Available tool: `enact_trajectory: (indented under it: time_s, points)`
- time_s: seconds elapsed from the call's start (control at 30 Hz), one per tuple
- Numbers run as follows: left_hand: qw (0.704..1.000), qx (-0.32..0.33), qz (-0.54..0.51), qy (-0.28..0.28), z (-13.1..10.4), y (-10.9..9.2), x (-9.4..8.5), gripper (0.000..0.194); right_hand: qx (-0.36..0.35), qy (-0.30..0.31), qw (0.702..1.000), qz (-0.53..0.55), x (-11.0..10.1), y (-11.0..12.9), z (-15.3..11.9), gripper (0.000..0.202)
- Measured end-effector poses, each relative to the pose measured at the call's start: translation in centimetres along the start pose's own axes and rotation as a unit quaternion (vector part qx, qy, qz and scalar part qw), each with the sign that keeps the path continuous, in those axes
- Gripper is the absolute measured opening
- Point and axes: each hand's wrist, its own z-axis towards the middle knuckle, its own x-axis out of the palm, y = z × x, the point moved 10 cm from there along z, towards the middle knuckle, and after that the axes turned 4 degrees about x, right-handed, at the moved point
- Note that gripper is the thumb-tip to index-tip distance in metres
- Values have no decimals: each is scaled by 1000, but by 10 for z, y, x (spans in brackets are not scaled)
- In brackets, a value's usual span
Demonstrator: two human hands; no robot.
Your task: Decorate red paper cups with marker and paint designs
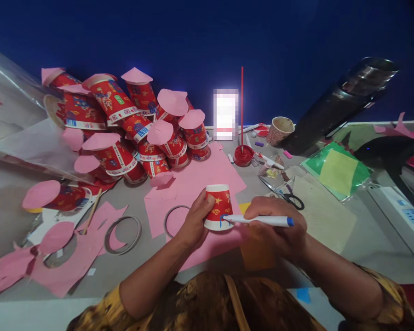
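Note:
My left hand (pixel 195 220) grips a red paper cup (pixel 221 202) printed with gold stars and swirls, held upside down above the pink paper. A white marker with a blue end (pixel 262 221) lies in the grasp of my right hand (pixel 283 230). Its tip meets the cup's side near the white rim band, where a blue mark shows. Beneath the hands are a large pink sheet (pixel 207 177) and an orange piece of paper (pixel 257 253). The fingers behind the cup are hidden.
Red cups with pink paper cones (pixel 105 99) are heaped at left. Tape rings (pixel 123 235) and cut pink scraps (pixel 69 262) lie nearer. At right are scissors (pixel 293 201), a black flask (pixel 334 108), a green packet (pixel 338 170) and a power strip (pixel 403 218). A lit phone (pixel 225 115) stands behind.

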Motion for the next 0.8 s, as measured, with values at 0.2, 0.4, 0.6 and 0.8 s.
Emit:
enact_trajectory:
  time_s: [0.2, 0.4, 0.6, 0.8]
  points:
    - [1000, 4, -2, -5, 0, 1, -1, 54, 2, -1, 1000, -2, 0, -1, -1, 20]
    - [1000, 3, -5, -2, 0, 1, -1, 53, 4, 28, 1000, 6, 5, 0, -1, 22]
    - [1000, 2, 1, -6, 0, 2, -1, 53, 3, 29, 1000, 10, 4, 0, 0, 20]
    - [1000, 2, 5, -15, 0, 2, -3, 56, -3, 44, 999, 18, 7, 0, 2, 21]
